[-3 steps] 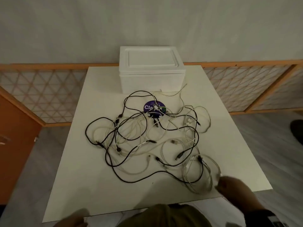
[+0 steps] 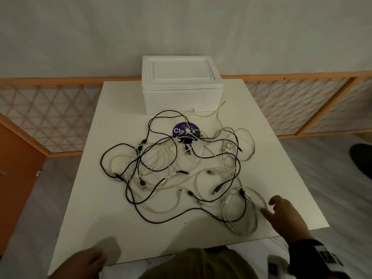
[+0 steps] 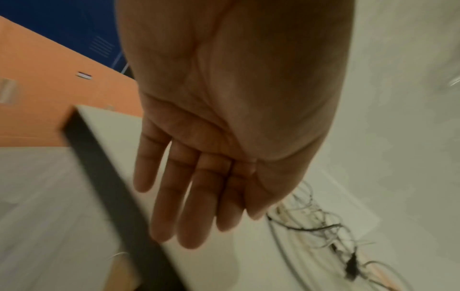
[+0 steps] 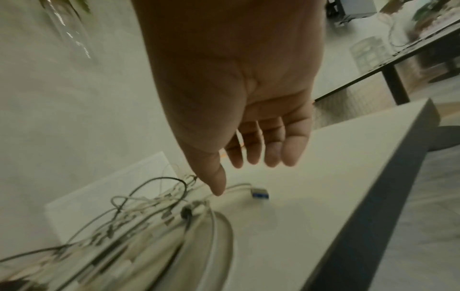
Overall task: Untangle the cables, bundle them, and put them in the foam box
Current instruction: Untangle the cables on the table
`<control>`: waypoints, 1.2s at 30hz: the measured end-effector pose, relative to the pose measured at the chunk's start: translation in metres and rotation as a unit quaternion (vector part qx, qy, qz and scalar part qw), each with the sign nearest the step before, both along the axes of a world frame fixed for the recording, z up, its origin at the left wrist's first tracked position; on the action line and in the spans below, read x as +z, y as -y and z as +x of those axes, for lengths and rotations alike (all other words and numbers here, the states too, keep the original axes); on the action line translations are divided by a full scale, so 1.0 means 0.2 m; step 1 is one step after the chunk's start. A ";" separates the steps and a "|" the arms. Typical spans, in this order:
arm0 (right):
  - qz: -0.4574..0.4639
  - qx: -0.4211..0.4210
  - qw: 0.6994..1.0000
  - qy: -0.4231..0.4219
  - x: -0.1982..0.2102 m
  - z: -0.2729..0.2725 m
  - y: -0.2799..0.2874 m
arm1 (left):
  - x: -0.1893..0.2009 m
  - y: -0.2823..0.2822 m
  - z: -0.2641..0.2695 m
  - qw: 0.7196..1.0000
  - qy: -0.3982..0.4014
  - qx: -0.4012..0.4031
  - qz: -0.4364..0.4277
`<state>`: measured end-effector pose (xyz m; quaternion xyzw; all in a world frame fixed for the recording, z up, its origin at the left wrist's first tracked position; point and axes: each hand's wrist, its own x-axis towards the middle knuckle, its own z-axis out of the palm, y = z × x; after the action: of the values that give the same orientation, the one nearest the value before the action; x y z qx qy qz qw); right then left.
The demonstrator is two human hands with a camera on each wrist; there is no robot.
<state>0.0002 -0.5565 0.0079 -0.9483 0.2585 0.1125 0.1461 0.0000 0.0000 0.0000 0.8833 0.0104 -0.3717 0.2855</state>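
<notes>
White and black cables (image 2: 179,174) lie in one loose tangle on the bench (image 2: 104,208), just in front of the foam box (image 2: 182,87), which stands at the far edge with its lid on. A round purple disc (image 2: 186,131) sits under the strands nearest the foam box. You are at the very start: nothing is separated, nothing bundled.

Your right hand (image 2: 285,216) hovers at the tangle's corner farthest from the foam box, grip wide, fingers spread and holding nothing; the thumb (image 4: 219,185) points at a white lead ending in a blue-tipped plug (image 4: 260,193). Your left hand (image 2: 80,262) waits at the bench edge opposite the foam box, fingers straight and together, empty.

Next, I judge, you should pinch one free plug end and trace that single lead out, steadying the pile with your left hand so the rest does not drag along. The lid will need lifting before anything goes in.
</notes>
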 end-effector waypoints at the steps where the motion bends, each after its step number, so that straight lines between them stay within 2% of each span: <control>1: -0.021 0.018 1.000 -0.012 0.03 0.02 -0.05 | 0.10 0.08 0.03 1.000 0.009 0.015 -0.017; 3: -0.104 0.089 0.989 -0.059 -0.02 0.06 -0.09 | 0.22 0.22 0.14 0.998 0.054 0.000 -0.037; 6: -0.077 0.052 0.992 -0.091 0.02 0.14 -0.18 | 0.33 0.36 0.28 0.987 0.136 0.002 -0.082; 9: -0.041 -0.002 0.997 -0.070 0.08 0.28 -0.19 | 0.45 0.51 0.42 0.969 0.220 -0.025 -0.109; 12: 0.044 0.014 0.998 -0.044 0.17 0.40 -0.19 | 0.52 0.65 0.54 0.954 0.256 -0.030 -0.152; 14: 0.154 0.008 0.988 0.028 0.29 0.47 -0.23 | 0.57 0.74 0.59 0.943 0.277 -0.039 -0.179; 16: 0.290 0.034 0.953 0.079 0.43 0.53 -0.31 | 0.63 0.84 0.63 0.930 0.302 -0.049 -0.205; 19: 0.519 0.128 0.843 0.065 0.66 0.60 -0.48 | 0.69 0.98 0.69 0.900 0.337 -0.100 -0.257; 20: 0.547 0.153 0.820 0.062 0.72 0.62 -0.54 | 0.70 1.03 0.71 0.886 0.354 -0.125 -0.273; 22: 0.557 0.192 0.806 0.055 0.76 0.66 -0.65 | 0.71 1.09 0.74 0.854 0.404 -0.146 -0.293; 25: 0.603 0.207 0.769 0.044 0.78 0.67 -0.74 | 0.70 1.11 0.76 0.838 0.443 -0.104 -0.303; 29: 0.714 0.192 0.673 -0.017 0.76 0.65 -0.77 | 0.68 1.07 0.74 0.825 0.439 -0.092 -0.344; 33: 0.700 0.215 0.680 -0.021 0.75 0.66 -0.82 | 0.64 1.05 0.71 0.829 0.449 -0.122 -0.311; 36: 0.701 0.223 0.678 -0.009 0.77 0.65 -0.86 | 0.64 1.04 0.69 0.792 0.522 -0.110 -0.297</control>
<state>0.1299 -0.3845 0.1609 -0.5969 -0.1140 0.2988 0.7358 0.1373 -0.2073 0.1271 0.8103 -0.3478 0.1319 0.4529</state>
